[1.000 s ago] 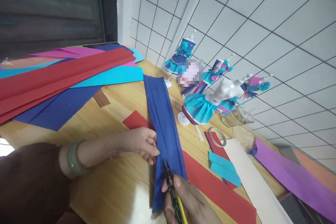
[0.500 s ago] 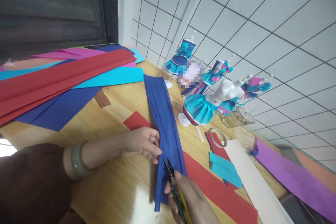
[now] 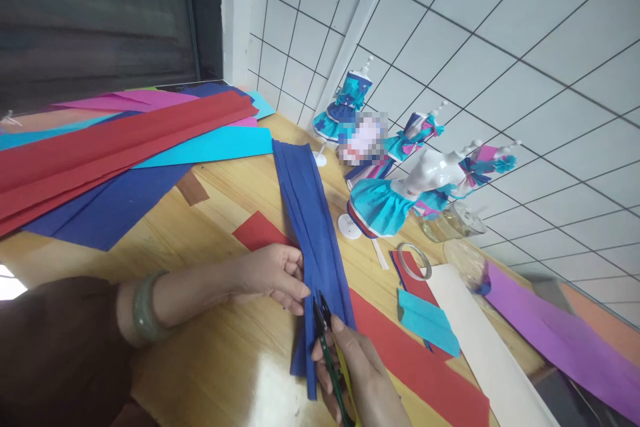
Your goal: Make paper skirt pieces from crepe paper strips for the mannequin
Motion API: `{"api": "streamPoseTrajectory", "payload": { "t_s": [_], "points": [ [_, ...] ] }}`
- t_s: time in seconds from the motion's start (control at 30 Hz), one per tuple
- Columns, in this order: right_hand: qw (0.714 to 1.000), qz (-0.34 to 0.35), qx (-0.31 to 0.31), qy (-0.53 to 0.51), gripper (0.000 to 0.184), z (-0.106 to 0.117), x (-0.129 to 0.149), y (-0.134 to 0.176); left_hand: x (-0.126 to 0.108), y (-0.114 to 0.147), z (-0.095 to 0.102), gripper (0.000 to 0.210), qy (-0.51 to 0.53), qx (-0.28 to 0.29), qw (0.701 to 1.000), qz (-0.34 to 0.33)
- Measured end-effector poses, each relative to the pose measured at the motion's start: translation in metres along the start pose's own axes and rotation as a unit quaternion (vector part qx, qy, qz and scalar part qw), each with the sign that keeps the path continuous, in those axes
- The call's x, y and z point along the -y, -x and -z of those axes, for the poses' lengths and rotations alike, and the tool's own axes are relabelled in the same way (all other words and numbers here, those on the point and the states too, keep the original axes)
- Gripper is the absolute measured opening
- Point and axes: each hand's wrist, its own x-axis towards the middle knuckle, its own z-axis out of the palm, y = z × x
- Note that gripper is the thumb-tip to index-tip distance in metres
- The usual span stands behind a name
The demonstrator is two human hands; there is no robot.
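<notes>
A long folded sheet of blue crepe paper (image 3: 315,213) runs down the middle of the table. My left hand (image 3: 280,278), with a green bangle on the wrist, pinches its left edge between thumb and fingers. Closed around dark scissors (image 3: 320,327) with green and yellow on the handles, my right hand (image 3: 363,370) works at the lower part of the blue paper. The blade tips lie at the paper, just below my left thumb. Below the blades, a narrow blue strip hangs down, apart from a piece on its left. Part of the handles is hidden by my fingers.
Stacked red crepe paper (image 3: 125,147) and other coloured sheets lie at left. A red strip (image 3: 420,360), turquoise piece (image 3: 427,321), white strip (image 3: 490,347) and tape roll (image 3: 415,261) lie at right. Behind stand small dressed mannequins (image 3: 387,203) and a glass jar (image 3: 453,223).
The lower end of the blue paper has shifted: its narrow strip swung right, and a piece now shows on its left. The scissors moved slightly; my left hand stays nearly in place.
</notes>
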Motion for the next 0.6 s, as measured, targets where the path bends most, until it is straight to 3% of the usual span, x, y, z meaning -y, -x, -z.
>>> {"api": "streamPoseTrajectory", "payload": {
  "t_s": [0.3, 0.6],
  "points": [
    [0.997, 0.057, -0.023, 0.053, 0.055, -0.006, 0.002, 0.002, 0.003, 0.001, -0.003, 0.025, -0.003, -0.010, 1.000, 0.007],
    [0.997, 0.053, -0.030, 0.050, 0.054, -0.011, 0.001, 0.000, 0.003, -0.001, -0.006, 0.026, -0.025, 0.008, 1.000, 0.017]
  ]
}}
